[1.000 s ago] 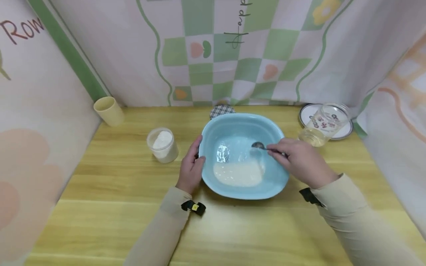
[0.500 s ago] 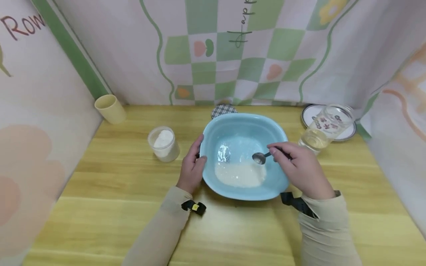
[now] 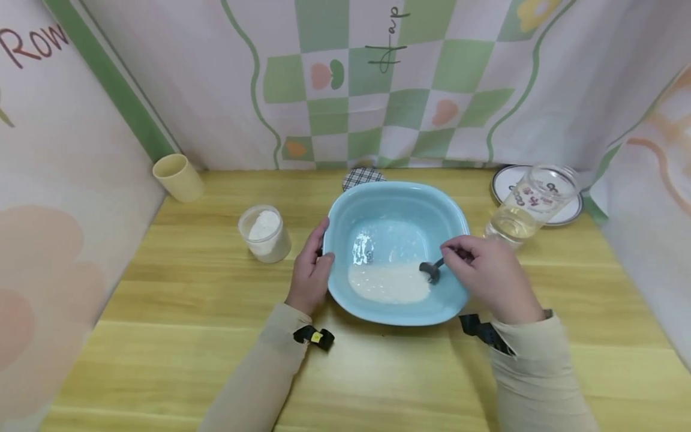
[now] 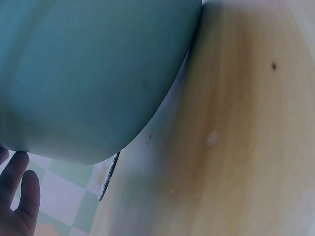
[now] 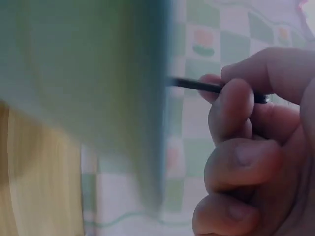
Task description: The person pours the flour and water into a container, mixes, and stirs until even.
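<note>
A light-blue basin (image 3: 396, 201) stands mid-table in the head view, with milky white liquid (image 3: 385, 285) pooled toward its near side. My left hand (image 3: 310, 270) holds the basin's left edge, thumb by the rim; in the left wrist view its fingers (image 4: 30, 194) show beside the basin's outer wall. Over the basin's right side, my right hand (image 3: 493, 276) pinches a small metal spoon (image 3: 430, 273) by its handle, seen dark between thumb and fingers in the right wrist view. The spoon's bowl is at the right edge of the liquid.
Left of the basin is a tub of white powder (image 3: 266, 237), with a yellow cup (image 3: 179, 180) behind. A checked round piece (image 3: 363, 177) lies behind the basin. At right, a clear jar with liquid (image 3: 518, 216) stands before a white plate (image 3: 507, 179).
The spoon has come down and nearer to me, from the basin's middle right to the edge of the white liquid. My left hand stays on the basin.
</note>
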{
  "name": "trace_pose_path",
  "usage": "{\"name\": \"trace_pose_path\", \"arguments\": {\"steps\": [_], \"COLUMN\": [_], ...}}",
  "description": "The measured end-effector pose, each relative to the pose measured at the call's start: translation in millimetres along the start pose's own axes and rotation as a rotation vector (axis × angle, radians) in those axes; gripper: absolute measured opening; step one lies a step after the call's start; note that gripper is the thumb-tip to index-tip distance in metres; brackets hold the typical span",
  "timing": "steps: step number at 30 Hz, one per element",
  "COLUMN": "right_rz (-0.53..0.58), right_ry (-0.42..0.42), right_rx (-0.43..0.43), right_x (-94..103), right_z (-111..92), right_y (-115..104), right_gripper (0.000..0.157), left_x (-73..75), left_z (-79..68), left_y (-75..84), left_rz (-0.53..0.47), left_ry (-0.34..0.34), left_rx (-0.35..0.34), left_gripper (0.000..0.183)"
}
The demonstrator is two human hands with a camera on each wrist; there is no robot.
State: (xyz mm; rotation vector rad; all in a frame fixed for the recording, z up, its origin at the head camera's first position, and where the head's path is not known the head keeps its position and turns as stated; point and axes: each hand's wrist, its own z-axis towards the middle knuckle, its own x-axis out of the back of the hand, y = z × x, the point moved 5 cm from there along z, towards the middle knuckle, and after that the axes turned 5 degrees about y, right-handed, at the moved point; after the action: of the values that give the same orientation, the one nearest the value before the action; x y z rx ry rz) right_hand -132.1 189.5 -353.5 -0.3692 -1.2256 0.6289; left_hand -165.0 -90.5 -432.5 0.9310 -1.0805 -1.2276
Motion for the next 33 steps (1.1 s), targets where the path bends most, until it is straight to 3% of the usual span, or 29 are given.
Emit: {"name": "trace_pose_path", "arguments": {"steps": [5,8,14,20,24,33], "right_rz": [0.118,0.223,0.376,0.510,0.497,0.272], "right_ry": [-0.161,-0.199,-0.147,-0.073,-0.087,-0.130], "right_rx": [0.020,0.011,-0.086,-0.211,-0.233,-0.167], "right_x": [-25.9,-41.1,-54.3,-42.4,-29.5,-15.0], "right_z": [-7,-9,-7,-2,-2,-3], "right_y": [-23,-32,-30,-15,-9,1], "right_gripper": [0.012,0.013,0.012,0.019,0.028,0.024], "left_x": [0.5,0.8,1.2,0.4,0.0,-0.5], "left_z": [0.1,-0.1,0.0,1.2,1.4,-0.1], "left_y": [-4.0,-4.1,-3.6,-2.8,-2.8,-2.9], "left_rz": [0.005,0.006,0.000,0.014,0.016,0.014], "left_ry": [0.005,0.007,0.007,0.004,0.003,0.005], "left_rx": [-0.012,-0.024,-0.057,-0.055,-0.035,-0.036], "left_gripper": [0.061,0.061,0.060,0.060,0.061,0.061]}}
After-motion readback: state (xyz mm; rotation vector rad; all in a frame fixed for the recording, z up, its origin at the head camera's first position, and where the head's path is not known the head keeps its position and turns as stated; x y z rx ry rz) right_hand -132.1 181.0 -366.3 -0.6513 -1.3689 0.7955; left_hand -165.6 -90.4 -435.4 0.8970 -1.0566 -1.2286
